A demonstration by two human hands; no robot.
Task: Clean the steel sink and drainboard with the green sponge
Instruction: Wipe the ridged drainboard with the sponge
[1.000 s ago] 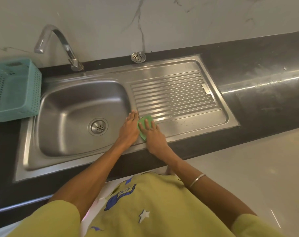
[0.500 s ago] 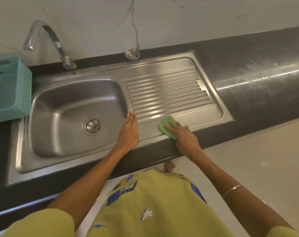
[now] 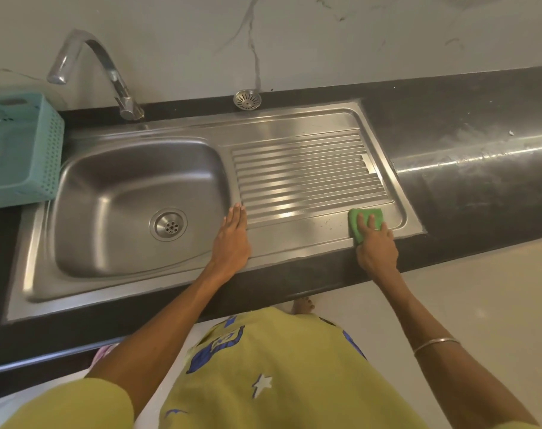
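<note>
Dark stone countertop (image 3: 467, 168) is running along a pale marbled wall, carrying a stainless steel sink (image 3: 114, 209) with a ribbed steel drainboard (image 3: 306, 171) to its right. The person's right hand (image 3: 375, 246) is pressing a flat green sponge (image 3: 365, 218) down with fingers spread over its top, at the near right corner of the drainboard, on the smooth strip just in front of the ribs. The left hand (image 3: 232, 239) is lying flat with its fingers together, holding nothing, bracing on the divide between basin and drainboard. The two hands are sitting well apart, and the sponge is lying wholly on the right hand's side.

The ribs are running left to right, so strokes along that axis would likely follow the grooves. The ribbed area is lying just beyond the sponge, away from the body; the basin with its round drain (image 3: 168, 225) is lying far to the left, past the left hand. Judging by this, the drainboard is the nearer work and the basin probably comes later.
</note>
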